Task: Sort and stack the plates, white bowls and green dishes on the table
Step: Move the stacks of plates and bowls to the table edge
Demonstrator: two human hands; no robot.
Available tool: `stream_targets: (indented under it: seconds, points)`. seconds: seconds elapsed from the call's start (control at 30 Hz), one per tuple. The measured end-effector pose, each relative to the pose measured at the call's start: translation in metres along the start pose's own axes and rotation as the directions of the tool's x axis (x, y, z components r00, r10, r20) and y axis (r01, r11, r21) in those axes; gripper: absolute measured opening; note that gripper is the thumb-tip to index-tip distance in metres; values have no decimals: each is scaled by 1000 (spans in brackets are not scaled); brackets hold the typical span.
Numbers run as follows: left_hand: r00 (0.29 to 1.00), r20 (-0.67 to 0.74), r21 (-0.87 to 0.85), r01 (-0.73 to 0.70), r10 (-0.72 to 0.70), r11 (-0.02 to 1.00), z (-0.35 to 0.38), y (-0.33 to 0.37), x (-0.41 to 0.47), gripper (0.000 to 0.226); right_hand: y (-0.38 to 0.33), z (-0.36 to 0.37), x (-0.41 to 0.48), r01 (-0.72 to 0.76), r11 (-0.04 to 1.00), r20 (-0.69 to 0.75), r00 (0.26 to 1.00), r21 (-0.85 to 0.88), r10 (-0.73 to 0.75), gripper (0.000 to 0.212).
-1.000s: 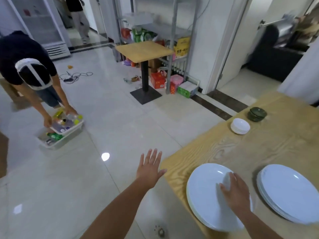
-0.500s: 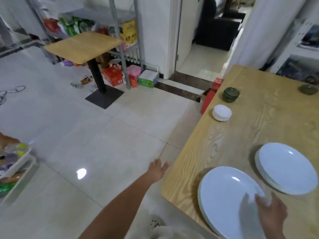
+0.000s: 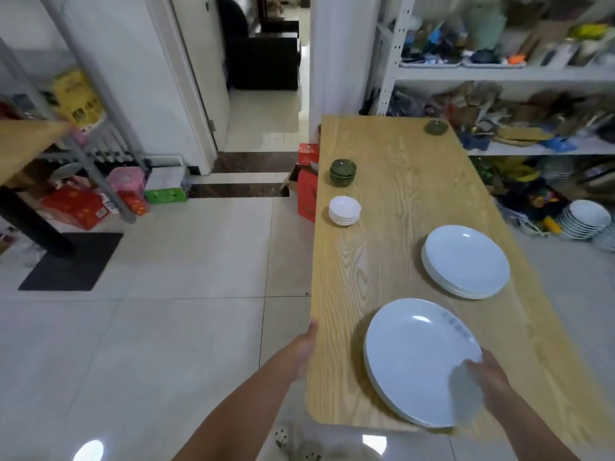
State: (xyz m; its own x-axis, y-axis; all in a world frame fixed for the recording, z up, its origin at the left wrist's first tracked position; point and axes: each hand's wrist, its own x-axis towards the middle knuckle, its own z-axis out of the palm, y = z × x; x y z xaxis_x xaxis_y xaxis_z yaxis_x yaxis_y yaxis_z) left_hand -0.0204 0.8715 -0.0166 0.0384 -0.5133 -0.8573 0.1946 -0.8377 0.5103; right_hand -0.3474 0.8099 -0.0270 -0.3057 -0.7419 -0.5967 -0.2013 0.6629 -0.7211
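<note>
On the wooden table [image 3: 392,247] a stack of white plates [image 3: 416,361] lies close to the near edge. My right hand [image 3: 491,384] is at its right rim, blurred, fingers over the rim and gripping it. A second plate stack [image 3: 466,261] lies farther back on the right. White bowls [image 3: 344,210] and green dishes [image 3: 342,172] stand stacked by the left edge. A single green dish [image 3: 436,127] is at the far end. My left hand [image 3: 306,344] is against the table's left edge, its fingers hidden.
Red boxes [image 3: 307,184] stand on the floor by the table's left side. Cluttered shelves [image 3: 499,74] run along the right, with stacked white bowls [image 3: 587,221] on the floor below. A small table on a black base [image 3: 36,224] stands at the left.
The view has swung right along the table. My left hand moved from the air to the table's left edge. My right hand slid from the plate's middle to its right rim.
</note>
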Motion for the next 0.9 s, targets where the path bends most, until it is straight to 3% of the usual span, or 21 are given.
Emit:
stream_targets:
  seconds: [0.17, 0.4, 0.53, 0.77, 0.9]
  points:
    - [997, 60, -120, 58, -52, 991, -6, 6, 4, 81, 5, 31, -16, -12, 998, 28, 1000, 60, 10, 73]
    - [991, 89, -150, 116, -104, 982, -16, 9, 3, 80, -1, 93, -41, 20, 998, 73, 997, 67, -25, 42]
    - [986, 123, -244, 140, -113, 960, -22, 12, 7, 79, -1, 113, -44, 20, 994, 112, 993, 104, -32, 53]
    - [985, 151, -238, 113, -78, 965, -19, 12, 9, 56, 8, 110, -40, -17, 999, 73, 997, 46, 13, 42]
    - [986, 150, -222, 111, -78, 969, -16, 10, 12, 59, 12, 104, -43, -30, 995, 65, 998, 90, 25, 42]
